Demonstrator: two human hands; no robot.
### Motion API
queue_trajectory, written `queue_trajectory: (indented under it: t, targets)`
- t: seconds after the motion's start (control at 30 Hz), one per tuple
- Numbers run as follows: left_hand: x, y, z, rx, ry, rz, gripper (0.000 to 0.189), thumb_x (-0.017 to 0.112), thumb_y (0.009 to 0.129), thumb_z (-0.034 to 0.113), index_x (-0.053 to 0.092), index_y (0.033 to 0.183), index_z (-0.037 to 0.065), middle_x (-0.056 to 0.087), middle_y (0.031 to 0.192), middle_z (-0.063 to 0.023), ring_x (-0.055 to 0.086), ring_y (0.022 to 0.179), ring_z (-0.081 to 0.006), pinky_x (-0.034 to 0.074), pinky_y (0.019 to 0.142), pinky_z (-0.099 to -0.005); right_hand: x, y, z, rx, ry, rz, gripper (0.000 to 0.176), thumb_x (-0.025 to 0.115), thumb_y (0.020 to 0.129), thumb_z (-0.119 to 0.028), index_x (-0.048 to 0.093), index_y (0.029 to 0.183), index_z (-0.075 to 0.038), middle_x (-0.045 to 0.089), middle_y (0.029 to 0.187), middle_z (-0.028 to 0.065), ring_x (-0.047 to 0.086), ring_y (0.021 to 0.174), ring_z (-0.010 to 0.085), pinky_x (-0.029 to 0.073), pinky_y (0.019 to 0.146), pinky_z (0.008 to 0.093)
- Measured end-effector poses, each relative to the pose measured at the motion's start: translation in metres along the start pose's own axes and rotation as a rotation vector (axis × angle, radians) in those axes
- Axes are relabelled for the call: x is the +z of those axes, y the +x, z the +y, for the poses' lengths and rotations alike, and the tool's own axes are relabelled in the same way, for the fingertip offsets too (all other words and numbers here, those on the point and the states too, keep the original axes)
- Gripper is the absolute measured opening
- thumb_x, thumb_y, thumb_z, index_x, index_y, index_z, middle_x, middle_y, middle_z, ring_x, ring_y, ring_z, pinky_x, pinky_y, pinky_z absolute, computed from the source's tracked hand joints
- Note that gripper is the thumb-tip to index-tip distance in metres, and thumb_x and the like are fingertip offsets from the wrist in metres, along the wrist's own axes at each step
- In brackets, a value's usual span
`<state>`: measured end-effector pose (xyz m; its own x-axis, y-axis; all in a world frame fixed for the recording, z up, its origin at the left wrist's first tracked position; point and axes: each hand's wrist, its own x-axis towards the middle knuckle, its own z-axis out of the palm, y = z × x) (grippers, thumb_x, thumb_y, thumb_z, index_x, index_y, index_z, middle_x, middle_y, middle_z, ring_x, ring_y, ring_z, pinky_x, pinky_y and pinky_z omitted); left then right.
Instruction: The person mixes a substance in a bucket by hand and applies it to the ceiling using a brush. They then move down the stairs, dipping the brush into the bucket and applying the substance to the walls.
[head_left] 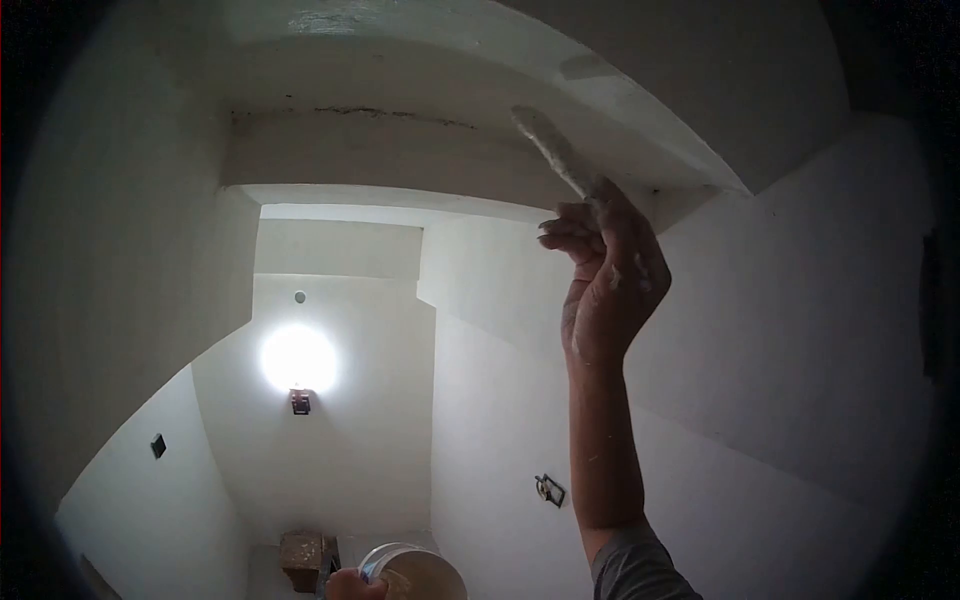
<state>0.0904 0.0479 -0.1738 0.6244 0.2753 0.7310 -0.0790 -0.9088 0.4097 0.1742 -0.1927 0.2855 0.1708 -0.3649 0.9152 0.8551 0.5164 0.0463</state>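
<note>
My right hand (615, 270), spotted with white, is raised toward the ceiling beam and closed around a putty knife (550, 145). Its narrow blade is coated in pale paste and points up and left, overlapping the beam's underside (430, 85) in this view. At the bottom edge my left hand (357, 586) shows only in part, its fingers closed at the rim of a pale bucket (458, 578). The bucket is tilted toward me and cut off by the frame; its inner wall looks smeared with beige.
A dark, rough crack line (395, 114) runs along the beam's inner corner. Beyond the opening, a bright bulb (300, 358) glows on the wall. A brown box-shaped object (302, 560) is at the bottom. Wall boxes (549, 490) sit on the side walls.
</note>
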Motion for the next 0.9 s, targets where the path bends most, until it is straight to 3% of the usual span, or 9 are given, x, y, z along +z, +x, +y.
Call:
queue_trajectory:
  t: [0.13,0.37,0.47,0.57,0.67,0.73,0.77,0.83,0.9]
  targets:
    - [-0.004,-0.002,0.0,-0.209,-0.036,-0.08,0.047,0.067,0.077,0.034,0.049,0.053,-0.002,0.03,0.048,-0.0108,0.035,0.043,-0.0136,0.034,0.041,-0.0432,-0.022,0.012,-0.001,-0.52,-0.207,-0.293,0.027,0.054,0.095,0.002,0.059,0.121,0.007,0.069,0.088,0.0191,0.072,0.073,0.0224,0.063,0.064,0.0338]
    - [-0.005,-0.003,0.004,-0.275,-0.045,-0.073,0.044,0.065,0.077,0.033,0.053,0.056,-0.003,0.037,0.048,-0.0166,0.039,0.043,-0.0162,0.037,0.044,-0.0442,-0.061,0.061,-0.003,-0.898,-0.767,-0.409,0.032,0.058,0.094,-0.001,0.058,0.125,0.003,0.07,0.09,0.0155,0.072,0.078,0.0189,0.062,0.07,0.0306]
    - [0.004,-0.006,-0.008,-0.281,-0.06,-0.124,0.037,0.064,0.077,0.03,0.059,0.062,-0.003,0.048,0.053,-0.0219,0.045,0.044,-0.02,0.039,0.047,-0.0461,-0.09,0.077,-0.01,-0.814,-0.807,-0.295,0.025,0.056,0.095,-0.001,0.062,0.119,0.004,0.071,0.09,0.0134,0.071,0.077,0.016,0.06,0.066,0.0288]
    - [0.023,-0.017,-0.033,0.035,0.09,-0.176,0.034,0.066,0.077,0.032,0.064,0.068,0.0,0.059,0.062,-0.0227,0.054,0.047,-0.0263,0.043,0.05,-0.0474,-0.127,0.085,-0.009,-0.777,-0.888,-0.22,0.024,0.054,0.096,0.0,0.062,0.118,0.006,0.071,0.089,0.0138,0.07,0.074,0.0163,0.059,0.065,0.0289]
    - [0.004,-0.008,-0.012,-0.365,-0.116,-0.267,0.033,0.068,0.077,0.035,0.067,0.07,0.003,0.065,0.068,-0.0198,0.06,0.052,-0.0321,0.047,0.052,-0.0472,-0.129,0.069,-0.009,-0.744,-0.869,-0.137,0.023,0.052,0.098,-0.002,0.061,0.116,0.009,0.071,0.087,0.0147,0.069,0.072,0.017,0.058,0.065,0.0296]
    - [0.051,-0.025,-0.078,0.227,0.456,-0.497,0.039,0.07,0.077,0.04,0.067,0.07,0.002,0.064,0.066,-0.02,0.061,0.054,-0.035,0.048,0.054,-0.0466,-0.111,0.048,-0.009,-0.782,-0.826,-0.102,0.025,0.052,0.099,-0.006,0.061,0.114,0.013,0.07,0.085,0.0158,0.068,0.069,0.0184,0.057,0.066,0.0311]
    - [0.04,-0.021,-0.06,0.239,0.459,-0.506,0.039,0.07,0.077,0.04,0.067,0.07,0.002,0.064,0.066,-0.02,0.061,0.054,-0.035,0.048,0.054,-0.0466,-0.104,0.042,-0.003,-0.838,-0.772,-0.195,0.026,0.052,0.099,-0.005,0.06,0.116,0.013,0.07,0.084,0.0156,0.068,0.067,0.0187,0.057,0.067,0.0317]
    - [0.006,-0.01,-0.007,-0.205,-0.011,-0.117,0.038,0.069,0.079,0.037,0.066,0.071,0.0,0.063,0.065,-0.0207,0.06,0.053,-0.0338,0.046,0.053,-0.0465,-0.082,0.033,0.006,-0.872,-0.724,-0.406,0.029,0.053,0.094,0.003,0.057,0.122,0.011,0.069,0.083,0.0148,0.069,0.073,0.0181,0.057,0.069,0.0308]
    - [0.009,-0.013,-0.009,-0.208,-0.014,-0.148,0.038,0.07,0.079,0.036,0.066,0.071,-0.001,0.062,0.063,-0.0209,0.059,0.052,-0.0328,0.045,0.052,-0.0464,-0.065,0.036,0.016,-0.861,-0.821,-0.493,0.035,0.055,0.088,0.01,0.058,0.123,0.007,0.069,0.089,0.0124,0.069,0.074,0.0156,0.057,0.07,0.0291]
